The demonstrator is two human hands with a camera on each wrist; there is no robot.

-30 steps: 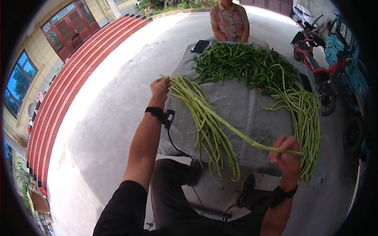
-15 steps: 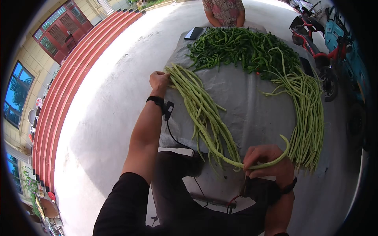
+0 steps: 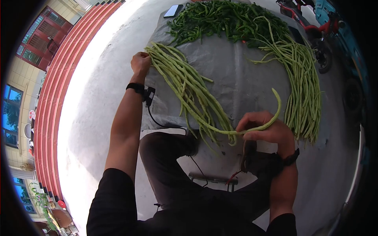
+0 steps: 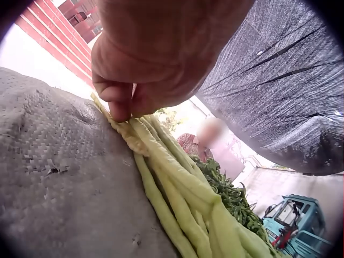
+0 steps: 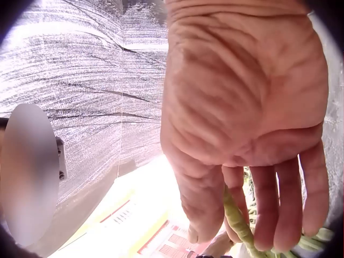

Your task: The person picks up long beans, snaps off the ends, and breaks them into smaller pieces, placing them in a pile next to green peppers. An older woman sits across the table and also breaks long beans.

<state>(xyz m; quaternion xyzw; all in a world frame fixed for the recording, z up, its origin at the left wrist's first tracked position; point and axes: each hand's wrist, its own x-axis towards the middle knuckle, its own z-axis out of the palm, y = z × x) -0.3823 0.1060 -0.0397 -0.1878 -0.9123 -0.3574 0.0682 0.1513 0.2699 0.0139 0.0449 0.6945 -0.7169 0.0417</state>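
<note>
At the upper left corner of the grey-covered surface, my left hand (image 3: 141, 63) pinches the top ends of a bundle of long green beans (image 3: 185, 84); the left wrist view shows those fingers (image 4: 121, 105) on the bean ends (image 4: 141, 141). Low at the front edge, my right hand (image 3: 271, 129) pinches one long bean (image 3: 278, 105) between thumb and fingers, its free end curving up past the hand. In the right wrist view the bean (image 5: 236, 220) passes between the thumb and fingers of that hand (image 5: 242, 107).
A second pile of long beans (image 3: 305, 92) lies on the right side, and a heap of green peppers (image 3: 224, 19) across the far side. A phone (image 3: 173, 10) rests at the far left corner, a dark flat object (image 3: 296, 34) at the right. My knees are below the near edge.
My right hand has moved left from the right-hand pile to the lower end of the left bundle and now holds the bean bent. The head view has tilted downward.
</note>
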